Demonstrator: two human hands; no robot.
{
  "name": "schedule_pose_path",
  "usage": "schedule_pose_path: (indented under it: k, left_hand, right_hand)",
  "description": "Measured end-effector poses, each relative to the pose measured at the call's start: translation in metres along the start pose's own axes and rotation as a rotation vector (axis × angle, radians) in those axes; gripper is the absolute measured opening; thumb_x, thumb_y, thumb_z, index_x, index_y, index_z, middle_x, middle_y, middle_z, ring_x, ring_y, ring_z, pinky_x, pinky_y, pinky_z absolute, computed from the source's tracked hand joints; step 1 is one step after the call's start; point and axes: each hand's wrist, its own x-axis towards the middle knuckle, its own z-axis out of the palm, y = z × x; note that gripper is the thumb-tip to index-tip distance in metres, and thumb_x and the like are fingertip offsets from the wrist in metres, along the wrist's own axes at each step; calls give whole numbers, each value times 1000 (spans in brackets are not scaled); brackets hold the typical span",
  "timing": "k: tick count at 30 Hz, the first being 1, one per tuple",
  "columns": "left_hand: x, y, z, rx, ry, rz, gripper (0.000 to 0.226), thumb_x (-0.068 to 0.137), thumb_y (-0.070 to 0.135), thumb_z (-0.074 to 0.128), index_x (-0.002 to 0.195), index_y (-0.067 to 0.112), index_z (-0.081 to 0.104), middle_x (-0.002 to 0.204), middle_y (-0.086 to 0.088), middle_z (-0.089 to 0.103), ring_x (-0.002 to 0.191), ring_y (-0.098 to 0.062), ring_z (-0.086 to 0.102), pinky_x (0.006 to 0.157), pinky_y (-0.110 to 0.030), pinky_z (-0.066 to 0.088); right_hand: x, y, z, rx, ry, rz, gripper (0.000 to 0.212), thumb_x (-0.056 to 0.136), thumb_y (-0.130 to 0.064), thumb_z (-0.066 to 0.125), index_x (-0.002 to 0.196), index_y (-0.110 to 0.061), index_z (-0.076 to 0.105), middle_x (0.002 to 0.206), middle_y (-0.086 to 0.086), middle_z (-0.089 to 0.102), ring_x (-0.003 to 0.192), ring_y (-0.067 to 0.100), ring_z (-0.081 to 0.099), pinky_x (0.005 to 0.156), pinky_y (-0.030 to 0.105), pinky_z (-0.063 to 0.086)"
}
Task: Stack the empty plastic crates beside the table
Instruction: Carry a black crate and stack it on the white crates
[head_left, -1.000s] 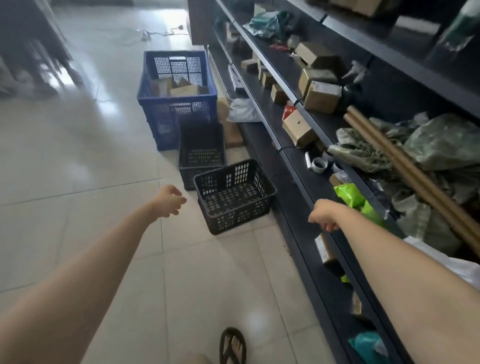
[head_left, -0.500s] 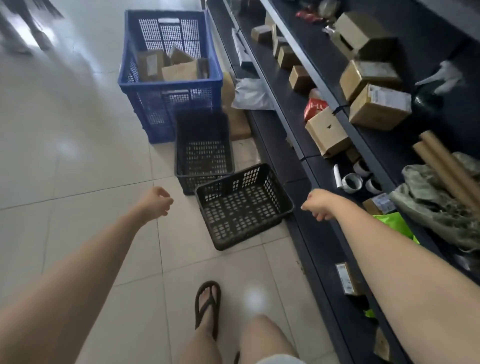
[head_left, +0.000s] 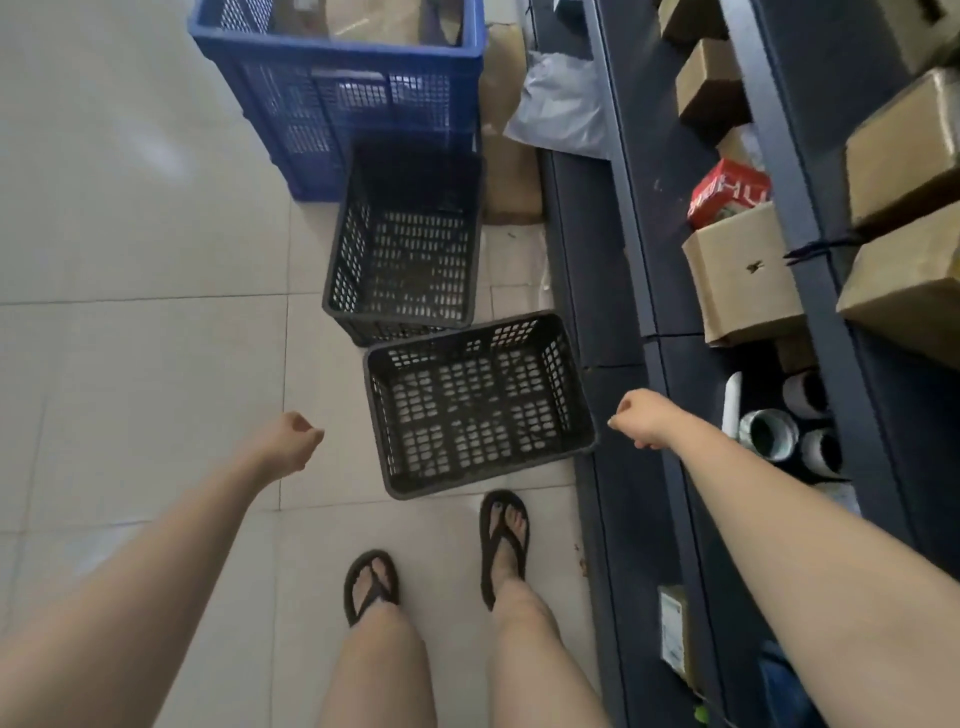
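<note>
Two empty black crates on the floor, neither yet grasped.

Near crate (head_left: 480, 405) lies at 12 o'clock from the feet, skewed, one corner against the shelf (head_left: 613, 291); far crate (head_left: 405, 244) sits just beyond, touching it, with the blue crate (head_left: 337, 98) of cardboard at 11 o'clock. Left hand (head_left: 288, 441) and right hand (head_left: 641, 418) hang either side of the near crate, both loosely clenched and holding nothing. Crates are rigid perforated plastic, rectangular, with tapered walls and flat rims. Risk: the skewed corner may snag the shelf edge on lifting; misaligned rims could jam or rock when nested; glossy tile and sandals invite a slip.
</note>
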Motion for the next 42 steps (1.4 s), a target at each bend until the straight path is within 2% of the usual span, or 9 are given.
schedule_pose_path:
  k: [6, 12, 17, 21, 24, 27, 30, 34, 42]
  left_hand:
    - [78, -5, 74, -1, -26, -77, 21, 89, 19, 53, 102, 3, 56, 99, -24, 61, 94, -34, 62, 82, -39, 48]
    - [193, -17, 156, -15, 108, -139, 56, 89, 14, 54, 136, -9, 34, 139, -29, 43, 126, -43, 44, 101, -43, 38]
    - [281, -41, 202, -216, 147, -228, 53, 89, 12, 51, 135, -8, 35, 128, -29, 51, 114, -43, 52, 94, -49, 43]
    - [302, -48, 214, -562, 61, -180, 29, 90, -3, 41, 115, -7, 54, 83, -14, 61, 70, -27, 58, 71, -42, 52]
    - [284, -46, 191, -605, 80, -187, 25, 88, -8, 41, 108, -2, 53, 79, -15, 57, 67, -26, 55, 64, -38, 51]
    - [242, -43, 151, -565, 128, -209, 14, 93, -2, 42, 104, 1, 50, 69, -11, 47, 56, -23, 46, 41, -24, 49]
    - [184, -42, 109, -551, 148, -197, 11, 95, 3, 43, 102, 1, 51, 68, -12, 46, 54, -23, 45, 31, -17, 44]
    - [104, -47, 63, -621, 146, -218, 19, 90, 3, 46, 107, 6, 53, 70, -10, 48, 55, -22, 47, 37, -20, 48]
    - [-3, -39, -24, -701, 166, 4, 22, 82, -2, 49, 100, 7, 58, 70, -8, 53, 56, -20, 48, 53, -34, 41]
  right_hand:
    - [114, 1, 21, 105, 18, -33, 17, 89, -17, 53, 98, -4, 58, 83, 11, 57, 76, 26, 54, 61, 27, 38]
    - [248, 18, 69, 147, 131, 91, 52, 90, -18, 54, 138, -6, 38, 136, 16, 49, 123, 34, 48, 92, 35, 41]
    - [344, 27, 106, 454, 220, 116, 63, 90, -15, 57, 147, -16, 31, 148, 11, 39, 131, 30, 43, 102, 37, 39]
    - [375, 36, 112, 757, 139, 119, 60, 91, -7, 51, 145, -27, 35, 141, 7, 47, 118, 26, 54, 89, 31, 50]
    - [353, 42, 99, 842, 34, 147, 56, 85, -2, 53, 136, -24, 46, 126, 6, 56, 81, 15, 56, 48, 15, 52]
    - [306, 40, 86, 821, -18, 164, 74, 75, 0, 57, 142, -24, 39, 141, 12, 49, 122, 29, 51, 101, 44, 46]
    - [233, 40, 72, 772, -5, 184, 70, 77, 4, 55, 141, -19, 39, 139, 14, 47, 126, 31, 46, 108, 50, 35]
    - [132, 47, 64, 843, -16, 195, 64, 84, 8, 51, 140, -19, 34, 115, 17, 53, 75, 23, 53, 70, 34, 48]
    - [-29, 50, 73, 1060, 164, 176, 30, 83, 9, 44, 92, -16, 57, 81, 11, 51, 49, 14, 48, 41, 19, 40]
